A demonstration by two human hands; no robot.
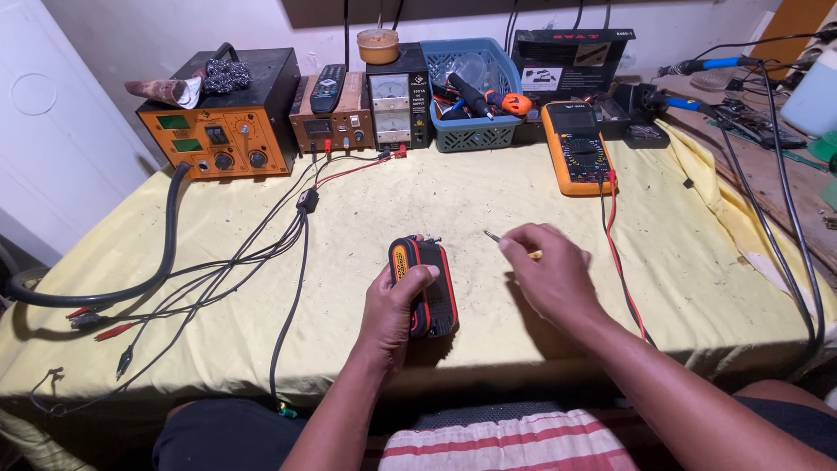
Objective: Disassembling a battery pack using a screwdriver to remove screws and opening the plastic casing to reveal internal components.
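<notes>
- The left hand [397, 305] is gripping a black and orange battery pack [423, 286], holding it down on the yellow cloth [218, 349] so it is not sliding.
- The right hand [549, 275] is closed around a thin screwdriver [501, 237]. Its metal tip is pointing toward the top of the pack, just beside it but not touching.
- The pack is sitting in the middle of the table, close to the person.
- A yellow meter [577, 146] is lying behind the right hand, and its red and black wires [621, 262] are running down right beside that hand.
- Black cables with clips [288, 253] are trailing on the left, near the pack.
- An orange box [222, 126] and a blue basket [475, 96] are standing at the back, well apart.
</notes>
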